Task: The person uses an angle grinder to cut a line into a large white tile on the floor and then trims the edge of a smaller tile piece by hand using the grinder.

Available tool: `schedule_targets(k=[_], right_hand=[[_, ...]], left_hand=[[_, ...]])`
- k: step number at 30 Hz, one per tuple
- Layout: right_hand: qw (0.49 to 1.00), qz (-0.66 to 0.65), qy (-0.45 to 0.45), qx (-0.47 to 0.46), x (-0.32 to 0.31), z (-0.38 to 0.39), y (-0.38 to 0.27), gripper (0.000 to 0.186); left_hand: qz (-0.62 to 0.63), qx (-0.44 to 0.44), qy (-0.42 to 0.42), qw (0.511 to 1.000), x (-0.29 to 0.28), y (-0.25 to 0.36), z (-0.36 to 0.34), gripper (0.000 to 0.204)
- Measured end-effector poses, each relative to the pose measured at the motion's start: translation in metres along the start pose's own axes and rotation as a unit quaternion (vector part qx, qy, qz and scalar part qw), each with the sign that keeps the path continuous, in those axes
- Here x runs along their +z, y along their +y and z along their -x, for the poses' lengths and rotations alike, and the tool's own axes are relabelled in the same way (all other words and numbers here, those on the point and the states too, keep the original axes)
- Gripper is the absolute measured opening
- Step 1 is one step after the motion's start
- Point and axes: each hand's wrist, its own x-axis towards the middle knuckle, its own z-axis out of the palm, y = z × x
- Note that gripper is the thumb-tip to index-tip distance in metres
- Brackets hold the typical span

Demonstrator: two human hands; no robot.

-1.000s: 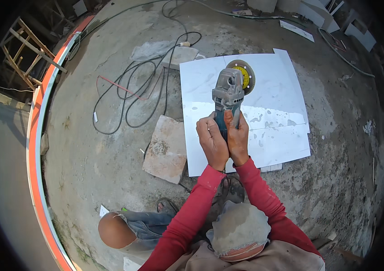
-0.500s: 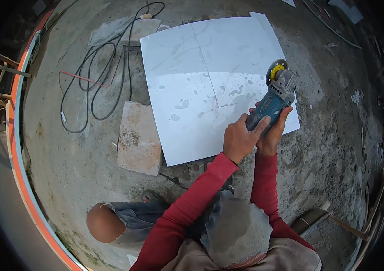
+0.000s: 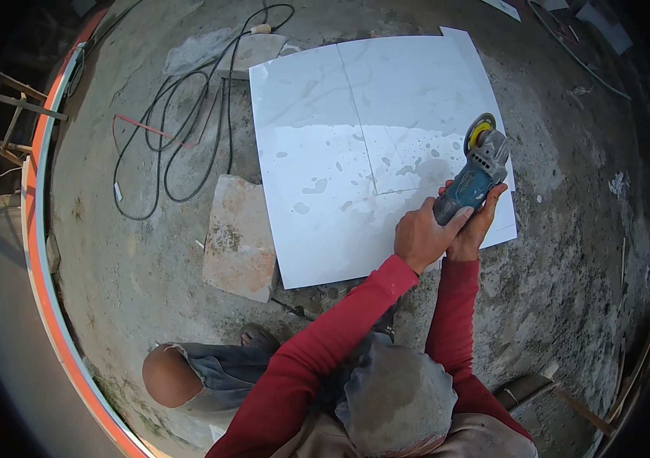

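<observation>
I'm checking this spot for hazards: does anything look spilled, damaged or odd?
Yes: wet patches are scattered across the white slab, odd near the angle grinder in the left hand and right hand. Left of the slab, the black cable sprawls untidily in loops.

Down there, a block (image 3: 240, 237) lies left of the slab (image 3: 317, 237), cable (image 3: 229, 126) behind the block, grinder (image 3: 468, 189) over the slab's right edge.

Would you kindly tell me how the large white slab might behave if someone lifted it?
The white slab is probably stiff, judging by its flat, broad face. Wet-looking patches could make it slippery, and it might break along the thin dark line.
</observation>
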Motion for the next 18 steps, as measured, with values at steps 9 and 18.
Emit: schedule_targets(k=[9,18], right_hand=[[0.955,0.117,-0.27,0.036,0.041,-0.05,0.009,0.077],[0.892,0.394,-0.22,0.002,0.144,-0.15,0.073,0.045]], left_hand=[[0.25,-0.087,-0.08,0.961,-0.031,-0.015,-0.082,0.087],[-0.147,-0.028,0.072,0.986,-0.125,-0.08,-0.202,0.079]])
